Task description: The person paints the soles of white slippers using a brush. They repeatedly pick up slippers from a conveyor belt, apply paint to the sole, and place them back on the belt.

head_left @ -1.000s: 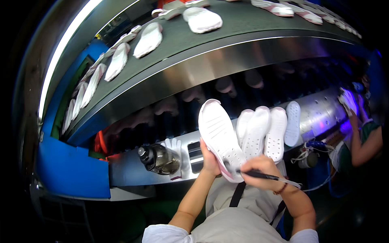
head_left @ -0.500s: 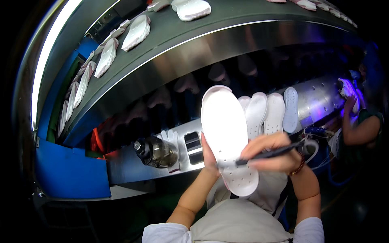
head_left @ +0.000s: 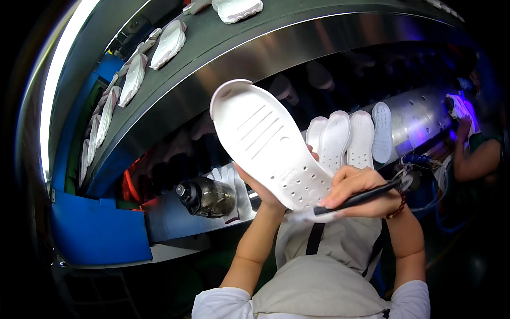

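My left hand point(head_left: 261, 187) grips a white shoe sole point(head_left: 260, 133) from beneath, its fingers wrapped around the edges. The sole lies slanted, heel up and to the left, its inner face towards me, with grooves in the heel and small holes in the forefoot. In my right hand point(head_left: 366, 192) is a black-handled brush point(head_left: 358, 199). Its pale tip is blurred and lies at the sole's toe end; whether it touches cannot be made out.
Several white soles point(head_left: 336, 139) and a bluish sole point(head_left: 382, 133) lie on the metal bench point(head_left: 183, 223). A dark bottle point(head_left: 212, 198) stands by a pale glove point(head_left: 231, 181). Beyond runs a conveyor belt point(head_left: 199, 40) carrying soles. At right, a co-worker's arm point(head_left: 473, 162) is under violet light.
The sole has swung heel-left and tilted, so its grooves now show instead of glare. My right hand stays near the toe end with the brush. The view has shifted slightly.
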Demonstrator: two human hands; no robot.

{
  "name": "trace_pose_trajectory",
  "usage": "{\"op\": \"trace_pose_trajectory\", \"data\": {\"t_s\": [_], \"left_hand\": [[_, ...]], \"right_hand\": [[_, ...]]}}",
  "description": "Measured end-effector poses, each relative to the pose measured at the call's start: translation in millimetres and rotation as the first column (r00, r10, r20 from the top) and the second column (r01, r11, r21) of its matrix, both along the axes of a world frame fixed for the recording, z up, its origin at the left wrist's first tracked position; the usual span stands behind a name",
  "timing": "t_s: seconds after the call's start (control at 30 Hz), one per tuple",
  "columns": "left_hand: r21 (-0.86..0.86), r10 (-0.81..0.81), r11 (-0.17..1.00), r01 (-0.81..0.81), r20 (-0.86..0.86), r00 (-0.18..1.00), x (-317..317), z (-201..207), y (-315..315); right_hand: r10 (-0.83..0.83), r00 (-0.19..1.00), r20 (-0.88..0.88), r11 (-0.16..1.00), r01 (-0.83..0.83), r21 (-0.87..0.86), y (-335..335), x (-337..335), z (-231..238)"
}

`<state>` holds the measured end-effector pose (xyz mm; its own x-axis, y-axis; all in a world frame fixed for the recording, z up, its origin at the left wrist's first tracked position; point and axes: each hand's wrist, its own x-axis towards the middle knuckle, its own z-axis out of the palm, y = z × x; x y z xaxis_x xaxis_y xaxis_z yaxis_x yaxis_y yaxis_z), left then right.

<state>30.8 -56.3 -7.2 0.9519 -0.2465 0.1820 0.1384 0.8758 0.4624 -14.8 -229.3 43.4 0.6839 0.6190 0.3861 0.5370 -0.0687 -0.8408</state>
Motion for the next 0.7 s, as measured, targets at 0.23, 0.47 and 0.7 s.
{"op": "trace_pose_trajectory", "data": {"t_s": [0.23,0.47,0.7], "left_hand": [[-0.138,-0.066,0.986,0.098,0.217,0.974,10.1,8.1,2.9],[-0.176,-0.111,0.975,0.133,0.13,0.985,7.9,11.3,-7.0],[-0.251,-0.31,0.894,0.372,0.255,0.916,2.0,-28.4,-11.9]], "right_hand": [[-0.074,0.994,-0.077,0.992,0.081,0.095,-11.4,-5.6,-10.3],[-0.109,0.954,-0.278,0.906,0.211,0.368,-11.8,-6.6,-21.2],[-0.154,0.964,-0.216,0.937,0.212,0.278,5.6,-16.4,-32.7]]}}
